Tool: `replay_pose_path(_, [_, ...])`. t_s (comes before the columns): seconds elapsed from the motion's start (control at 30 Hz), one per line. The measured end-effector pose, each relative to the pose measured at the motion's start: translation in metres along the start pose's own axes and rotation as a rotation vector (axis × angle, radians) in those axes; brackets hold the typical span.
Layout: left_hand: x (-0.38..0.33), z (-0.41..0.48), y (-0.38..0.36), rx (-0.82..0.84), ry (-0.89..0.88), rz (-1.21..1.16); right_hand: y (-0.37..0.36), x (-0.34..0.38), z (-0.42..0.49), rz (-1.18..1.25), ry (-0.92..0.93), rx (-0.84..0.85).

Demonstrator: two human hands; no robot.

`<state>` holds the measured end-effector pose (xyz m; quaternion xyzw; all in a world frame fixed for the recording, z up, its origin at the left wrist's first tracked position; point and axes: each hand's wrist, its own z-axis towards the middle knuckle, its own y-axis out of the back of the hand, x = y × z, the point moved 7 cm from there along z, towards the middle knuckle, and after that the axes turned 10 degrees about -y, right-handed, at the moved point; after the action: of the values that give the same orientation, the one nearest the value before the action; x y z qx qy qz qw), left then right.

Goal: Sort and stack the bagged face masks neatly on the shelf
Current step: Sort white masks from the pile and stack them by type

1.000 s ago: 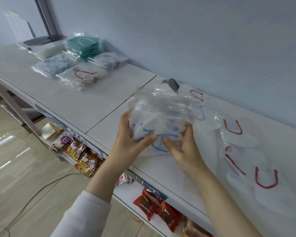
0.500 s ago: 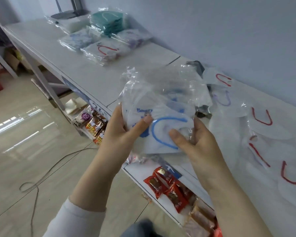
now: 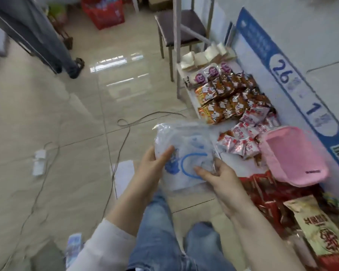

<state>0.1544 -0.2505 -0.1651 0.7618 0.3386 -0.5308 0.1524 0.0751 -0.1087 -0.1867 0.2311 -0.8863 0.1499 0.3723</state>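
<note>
A clear plastic bag of white face masks with blue ear loops (image 3: 186, 153) is held in front of me, above the floor. My left hand (image 3: 155, 165) grips its left edge with the thumb on top. My right hand (image 3: 217, 175) pinches its lower right corner. The top shelf (image 3: 301, 45) shows only as a white surface with a blue numbered edge strip at the upper right. No other mask bags are in view.
A lower shelf at right holds snack packets (image 3: 229, 98) and a pink basket (image 3: 294, 155). A chair (image 3: 182, 26) stands behind it. Cables (image 3: 123, 122) and a power strip (image 3: 39, 161) lie on the tiled floor. Another person's legs (image 3: 53, 36) are at upper left.
My view has swung down and left, away from the shelf top to the floor and lower shelf. Both hands have carried the mask bag off the shelf and lower.
</note>
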Motion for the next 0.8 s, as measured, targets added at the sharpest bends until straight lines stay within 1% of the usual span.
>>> replay_pose_path(0.07, [0.011,0.014,0.044,-0.1,0.027,0.004,-0.041,-0.011,0.019,-0.013,-0.071,0.02])
replay_pose_path(0.17, [0.02,0.044,0.11,-0.207,0.04,-0.011,-0.105,-0.026,0.051,0.004,-0.168,0.071])
replay_pose_path(0.33, [0.022,0.092,0.199,-0.319,0.108,-0.06,-0.194,-0.034,0.102,-0.01,-0.282,0.141])
replay_pose_path(0.47, [0.013,0.133,0.235,-0.301,0.153,-0.089,-0.23,-0.021,0.145,-0.035,-0.312,0.1])
replay_pose_path(0.63, [0.001,0.192,0.249,-0.255,0.184,-0.144,-0.244,0.001,0.187,-0.026,-0.296,0.01])
replay_pose_path(0.7, [-0.012,0.222,0.248,-0.22,0.176,-0.126,-0.244,0.023,0.208,-0.023,-0.284,-0.027])
replay_pose_path(0.8, [-0.046,0.276,0.243,-0.193,0.14,-0.117,-0.253,0.08,0.25,-0.036,-0.228,-0.008])
